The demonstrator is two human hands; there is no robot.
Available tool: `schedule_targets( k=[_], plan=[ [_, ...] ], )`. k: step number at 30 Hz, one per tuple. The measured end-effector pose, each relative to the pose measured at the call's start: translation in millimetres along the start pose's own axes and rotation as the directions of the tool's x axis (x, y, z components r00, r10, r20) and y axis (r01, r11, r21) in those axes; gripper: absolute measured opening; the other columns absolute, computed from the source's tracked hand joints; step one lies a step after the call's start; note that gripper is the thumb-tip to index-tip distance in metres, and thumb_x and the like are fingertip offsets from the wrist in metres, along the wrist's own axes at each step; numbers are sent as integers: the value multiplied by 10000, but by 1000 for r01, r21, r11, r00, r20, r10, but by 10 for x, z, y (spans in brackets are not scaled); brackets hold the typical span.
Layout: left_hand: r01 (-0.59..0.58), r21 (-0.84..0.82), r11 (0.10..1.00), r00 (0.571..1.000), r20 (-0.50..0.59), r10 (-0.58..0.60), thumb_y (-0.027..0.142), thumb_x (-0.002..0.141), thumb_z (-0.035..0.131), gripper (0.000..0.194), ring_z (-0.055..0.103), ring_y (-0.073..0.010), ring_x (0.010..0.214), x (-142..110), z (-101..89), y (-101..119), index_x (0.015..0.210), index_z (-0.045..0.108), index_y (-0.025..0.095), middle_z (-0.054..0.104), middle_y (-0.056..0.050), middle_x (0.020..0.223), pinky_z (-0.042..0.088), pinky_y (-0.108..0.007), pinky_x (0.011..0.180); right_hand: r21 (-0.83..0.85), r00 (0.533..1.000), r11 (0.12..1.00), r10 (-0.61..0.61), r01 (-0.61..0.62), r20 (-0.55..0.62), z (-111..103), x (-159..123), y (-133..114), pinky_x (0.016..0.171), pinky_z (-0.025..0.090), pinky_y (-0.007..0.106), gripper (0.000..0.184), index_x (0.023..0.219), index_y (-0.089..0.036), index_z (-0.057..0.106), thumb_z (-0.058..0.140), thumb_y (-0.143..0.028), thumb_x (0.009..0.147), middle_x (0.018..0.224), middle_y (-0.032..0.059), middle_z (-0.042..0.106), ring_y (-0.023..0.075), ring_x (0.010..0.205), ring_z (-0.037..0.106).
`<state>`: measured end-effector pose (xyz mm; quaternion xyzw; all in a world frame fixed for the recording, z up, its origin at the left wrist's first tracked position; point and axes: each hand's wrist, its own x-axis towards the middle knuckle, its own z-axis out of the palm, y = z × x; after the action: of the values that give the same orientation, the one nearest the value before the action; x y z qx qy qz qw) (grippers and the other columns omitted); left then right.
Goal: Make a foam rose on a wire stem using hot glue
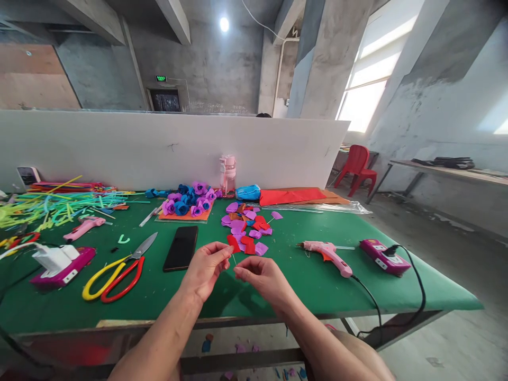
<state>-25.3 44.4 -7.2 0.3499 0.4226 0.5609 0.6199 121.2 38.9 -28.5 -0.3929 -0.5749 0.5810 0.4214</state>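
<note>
Over the near part of the green table [293, 296], a thin pale stick [234, 259] is showing between the two hands. The left hand [204, 267] is pinching its top end, with the thumb and first finger pressed together. The right hand [264, 276] is waiting at the low end, its thumb and first finger bending close to each other (I cannot tell if they are touching the stick). Just past the hands, purple, red, brown and blue paper petals [238, 226] are lying in a messy patch. A black phone [181, 247] is lying beside the left hand, and scissors [119, 275] with one yellow and one red handle are resting farther left. Off to the right, a pink glue gun [327, 255] is lying on its side near a purple power block [383, 257]. Behind the petals, purple and blue paper flowers [188, 201] are sitting in a bunch, and a pink bottle [227, 174] is standing by the white board [278, 153].
</note>
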Motion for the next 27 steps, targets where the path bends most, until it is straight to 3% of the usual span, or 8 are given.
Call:
schedule_targets(
  k=[5,13,27],
  plan=[
    [-6,-48,999,999,32,8,240,572,768,208,453,-46,469,5,3,-29,624,602,127,543,36,551,344,-181,489,125,998,990,64,-64,3,79,-36,1,603,356,246,269,631,-143,628,713,-397,648,604,14,622,100,585,498],
    [-36,-139,990,999,36,41,238,551,788,226,445,-44,486,-18,63,-8,627,604,131,520,45,524,353,-173,498,334,994,939,45,-76,101,44,-28,34,613,343,234,245,659,-145,639,718,-377,672,605,6,603,88,580,483],
    [-39,-106,994,998,52,45,277,582,777,221,451,-49,498,-18,32,5,653,644,115,541,26,547,358,-181,503,418,990,902,56,-104,126,51,-47,34,606,346,221,229,663,-145,639,731,-355,673,644,7,589,85,589,493]
  ],
)
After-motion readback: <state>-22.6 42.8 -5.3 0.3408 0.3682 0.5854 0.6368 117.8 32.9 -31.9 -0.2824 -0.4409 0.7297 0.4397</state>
